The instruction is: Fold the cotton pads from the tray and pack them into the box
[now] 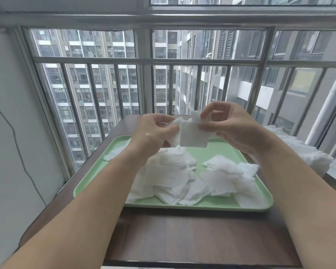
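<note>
A square white cotton pad (193, 136) hangs in the air between my two hands, above the far edge of a pale green plastic tray (97, 179). My left hand (153, 131) pinches the pad's left side with curled fingers (171, 131), and a crumpled bit of white shows in its grip. My right hand (229, 127) pinches the upper right corner between thumb and forefinger, where a small flap stands up. Below, a heap of loose white cotton pads (173, 175) lies crumpled and overlapping across the tray, with one pad flat near its left rim. The tray rests on a dark brown wooden desk (182, 235) standing against grey metal window bars (124, 90), beyond which rise grey apartment blocks (81, 84). A further white pile (306, 152) sits at the desk's right edge; what holds it I cannot tell.
</note>
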Available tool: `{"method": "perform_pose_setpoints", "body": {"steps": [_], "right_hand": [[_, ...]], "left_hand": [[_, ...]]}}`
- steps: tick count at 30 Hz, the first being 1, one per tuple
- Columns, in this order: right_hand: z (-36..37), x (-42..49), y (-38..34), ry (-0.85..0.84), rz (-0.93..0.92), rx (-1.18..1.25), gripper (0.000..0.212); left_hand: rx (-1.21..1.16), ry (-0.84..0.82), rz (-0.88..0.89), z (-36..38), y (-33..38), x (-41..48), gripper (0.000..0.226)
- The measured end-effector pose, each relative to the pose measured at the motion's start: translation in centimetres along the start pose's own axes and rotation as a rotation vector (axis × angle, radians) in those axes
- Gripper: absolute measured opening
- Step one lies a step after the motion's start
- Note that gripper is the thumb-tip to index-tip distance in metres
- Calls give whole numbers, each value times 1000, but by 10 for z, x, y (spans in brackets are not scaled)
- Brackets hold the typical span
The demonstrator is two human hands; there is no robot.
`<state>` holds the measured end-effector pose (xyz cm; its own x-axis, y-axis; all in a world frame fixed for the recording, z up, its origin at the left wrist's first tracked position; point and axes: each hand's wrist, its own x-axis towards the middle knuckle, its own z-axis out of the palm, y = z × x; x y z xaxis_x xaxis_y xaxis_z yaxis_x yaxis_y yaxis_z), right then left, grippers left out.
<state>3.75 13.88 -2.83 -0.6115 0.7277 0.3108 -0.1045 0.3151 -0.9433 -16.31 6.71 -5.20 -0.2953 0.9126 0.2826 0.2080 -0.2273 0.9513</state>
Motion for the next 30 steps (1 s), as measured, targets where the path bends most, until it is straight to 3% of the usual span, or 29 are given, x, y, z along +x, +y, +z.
{"method": "perform_pose_setpoints", "body": {"steps": [2, 9, 13, 18, 23, 26, 30], "right_hand": [[1, 0, 0, -5, -29, -23, 24], [2, -2, -2, -9, -98, -330, 21], [4, -3, -2, 17, -128, -412, 21], [4, 1, 0, 43, -173, -493, 21], [4, 1, 1, 56, -169, -426, 19], [5, 3, 1, 183, -168, -289, 10], [-1, 5, -2, 343, -157, -2, 17]], "left_hand": [[27, -77, 34, 4, 2, -3, 6], [117, -315, 38, 6, -1, -4, 18], [112, -367, 19, 6, 1, -5, 30], [-90, -334, -112, 7, 7, -4, 24], [69, -394, 26, 6, 0, -5, 10], [38, -337, 14, 5, -2, -3, 15], [-28, -258, -29, 3, -3, 0, 22]]}}
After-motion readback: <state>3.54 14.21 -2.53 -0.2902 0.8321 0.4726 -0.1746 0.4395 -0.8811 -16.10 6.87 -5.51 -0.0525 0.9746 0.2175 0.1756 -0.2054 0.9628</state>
